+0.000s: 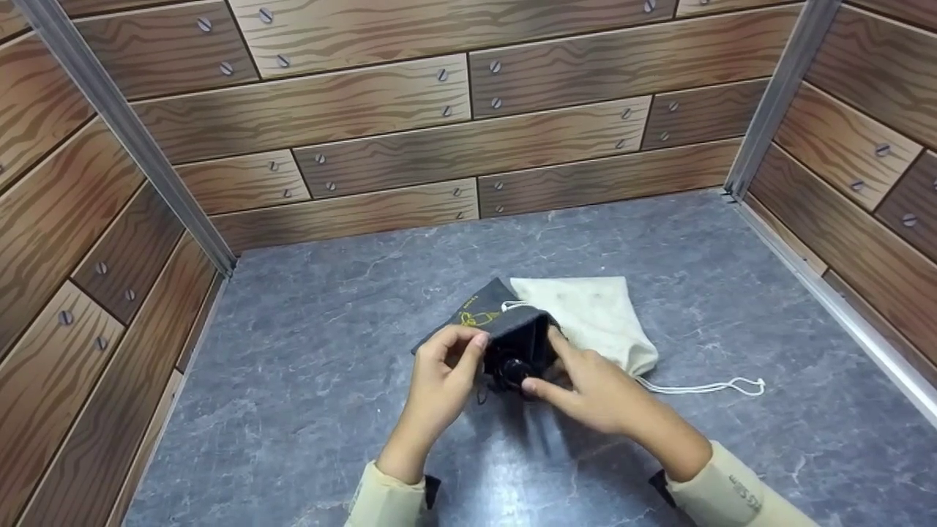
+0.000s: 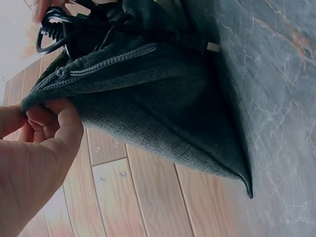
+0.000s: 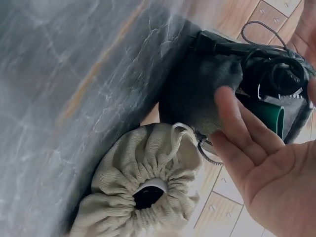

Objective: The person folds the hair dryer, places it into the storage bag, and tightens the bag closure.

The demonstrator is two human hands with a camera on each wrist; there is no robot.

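My left hand (image 1: 446, 366) pinches the rim of a dark grey drawstring pouch (image 2: 163, 118), which has yellow print on its outside. At its mouth lies a coiled black cable (image 3: 284, 76), with a metal-tipped plug (image 2: 213, 47) sticking out in the left wrist view. My right hand (image 1: 600, 391) is at the pouch's other side, its fingers (image 3: 239, 131) extended against the fabric. Its thumb touches the black coil in the head view. A dark green edge (image 3: 273, 118) shows in the mouth beside the cable; what it belongs to is hidden.
A cream drawstring bag (image 1: 596, 315) lies just behind and right of the pouch. Its white cord (image 1: 703, 389) trails right over the grey marbled tabletop (image 1: 315, 410). Wood-patterned walls (image 1: 395, 146) enclose the back and both sides.
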